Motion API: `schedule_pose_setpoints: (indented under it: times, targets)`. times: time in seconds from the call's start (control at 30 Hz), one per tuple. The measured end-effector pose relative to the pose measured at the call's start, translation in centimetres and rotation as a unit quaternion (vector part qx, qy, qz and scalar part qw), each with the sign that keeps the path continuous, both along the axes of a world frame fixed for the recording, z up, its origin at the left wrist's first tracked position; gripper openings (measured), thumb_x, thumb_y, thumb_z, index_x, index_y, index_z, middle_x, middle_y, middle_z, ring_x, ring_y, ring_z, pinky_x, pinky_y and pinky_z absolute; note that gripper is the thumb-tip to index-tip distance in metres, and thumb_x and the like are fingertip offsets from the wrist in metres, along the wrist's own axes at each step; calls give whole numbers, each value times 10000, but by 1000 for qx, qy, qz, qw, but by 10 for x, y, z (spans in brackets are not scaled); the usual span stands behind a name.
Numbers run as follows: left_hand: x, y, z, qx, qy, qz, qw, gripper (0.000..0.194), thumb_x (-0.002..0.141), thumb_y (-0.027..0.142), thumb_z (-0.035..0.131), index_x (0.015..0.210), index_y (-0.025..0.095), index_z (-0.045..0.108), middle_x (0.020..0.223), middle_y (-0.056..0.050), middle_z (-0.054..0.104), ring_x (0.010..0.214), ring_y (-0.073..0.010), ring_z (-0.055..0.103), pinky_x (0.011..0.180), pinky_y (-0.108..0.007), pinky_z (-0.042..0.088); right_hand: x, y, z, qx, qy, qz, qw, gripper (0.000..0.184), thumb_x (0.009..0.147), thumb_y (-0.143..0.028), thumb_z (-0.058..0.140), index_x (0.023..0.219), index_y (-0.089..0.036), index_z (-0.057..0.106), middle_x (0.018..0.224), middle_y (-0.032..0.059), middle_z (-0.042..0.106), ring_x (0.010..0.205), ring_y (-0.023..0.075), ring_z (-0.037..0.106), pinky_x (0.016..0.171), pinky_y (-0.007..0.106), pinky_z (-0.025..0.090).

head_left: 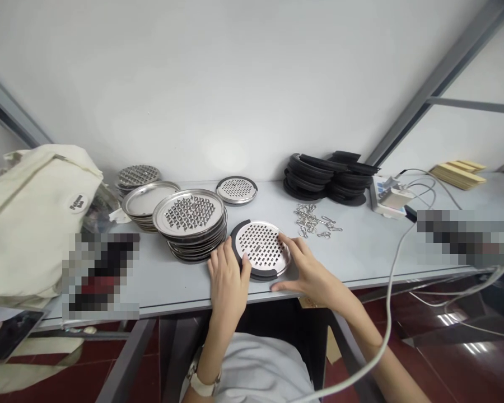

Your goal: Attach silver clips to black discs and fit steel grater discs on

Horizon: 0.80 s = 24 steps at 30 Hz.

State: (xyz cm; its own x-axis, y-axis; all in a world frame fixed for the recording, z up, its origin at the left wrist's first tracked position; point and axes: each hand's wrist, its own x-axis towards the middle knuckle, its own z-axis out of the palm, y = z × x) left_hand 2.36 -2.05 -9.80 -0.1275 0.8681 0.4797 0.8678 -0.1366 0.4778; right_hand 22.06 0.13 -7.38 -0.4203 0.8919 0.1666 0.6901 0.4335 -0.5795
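A round metal grater disc [262,246] with a perforated face lies near the table's front edge, and a black curved rim piece [236,238] runs round its left side. My left hand [229,274] presses on that side, its fingers along the black rim and its thumb on the disc's edge. My right hand [311,274] spans the opposite side, with fingertips on the metal and the thumb stretched towards the table edge. Left of my hands stands a stack of grater discs [189,215], teeth up on top. Behind lies another disc with a black rim [236,190].
Black curved rim pieces [313,176] are piled at the back right, with loose metal clips [313,218] in front. A power strip [388,198] with cables is farther right. More metal discs [149,198] and a cream bag [37,218] stand left. A white cable [390,302] hangs across the right foreground.
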Motion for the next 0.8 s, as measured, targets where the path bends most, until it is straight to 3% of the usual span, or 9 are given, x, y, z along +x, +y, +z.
schedule_pose_setpoints:
  times: [0.2, 0.33, 0.43, 0.53, 0.63, 0.7, 0.8]
  targets:
    - [-6, -7, 5, 29, -156, -69, 985, 415, 971, 342, 383, 1345, 163, 370, 1293, -152, 482, 1181, -261, 450, 1025, -453, 363, 0, -1, -9, 44, -43, -3, 998, 991, 744, -445, 742, 1523, -305, 146, 1338, 163, 426, 1197, 349, 492, 995, 538, 430]
    - [-8, -11, 6, 70, -209, -104, 970, 454, 952, 341, 420, 1369, 174, 357, 1337, -157, 421, 1224, -250, 428, 996, -398, 403, -2, 2, -11, 113, -66, 28, 991, 888, 777, -452, 715, 1504, -233, 255, 1420, 202, 443, 1311, 363, 427, 1047, 561, 366]
    - [-8, -13, 8, 80, -216, -133, 964, 481, 961, 319, 386, 1423, 199, 325, 1396, -149, 386, 1226, -237, 437, 923, -347, 443, -3, 4, -4, 153, -44, 44, 986, 693, 823, -419, 675, 1425, -206, 406, 1302, 163, 592, 1274, 314, 499, 1102, 543, 312]
    - [-8, -13, 10, 79, -194, -151, 966, 486, 969, 290, 359, 1447, 215, 312, 1424, -141, 390, 1228, -235, 446, 904, -338, 447, -1, 4, 5, 188, 11, 6, 982, 381, 880, -365, 596, 1239, -236, 577, 1113, 86, 701, 1073, 264, 638, 1098, 503, 336]
    - [-8, -12, 8, 75, -149, -162, 973, 496, 959, 251, 383, 1448, 211, 305, 1410, -135, 429, 1249, -244, 432, 956, -375, 421, 5, 2, 7, 193, 84, -88, 974, 217, 865, -396, 583, 962, -214, 651, 865, 60, 706, 802, 236, 658, 834, 398, 510]
    - [-7, -11, 6, 72, -133, -159, 976, 506, 946, 226, 412, 1440, 203, 306, 1396, -133, 446, 1247, -245, 432, 974, -392, 413, 9, 3, 5, 162, 150, -151, 964, 254, 873, -420, 554, 776, -191, 607, 659, 23, 619, 614, 180, 584, 603, 298, 483]
    - [-6, -10, 3, 72, -136, -148, 977, 484, 935, 207, 428, 1411, 191, 340, 1374, -134, 462, 1230, -242, 446, 985, -402, 413, 11, 8, 1, 79, 247, -197, 946, 419, 916, -472, 465, 607, -189, 464, 518, -20, 459, 498, 117, 455, 478, 238, 372]
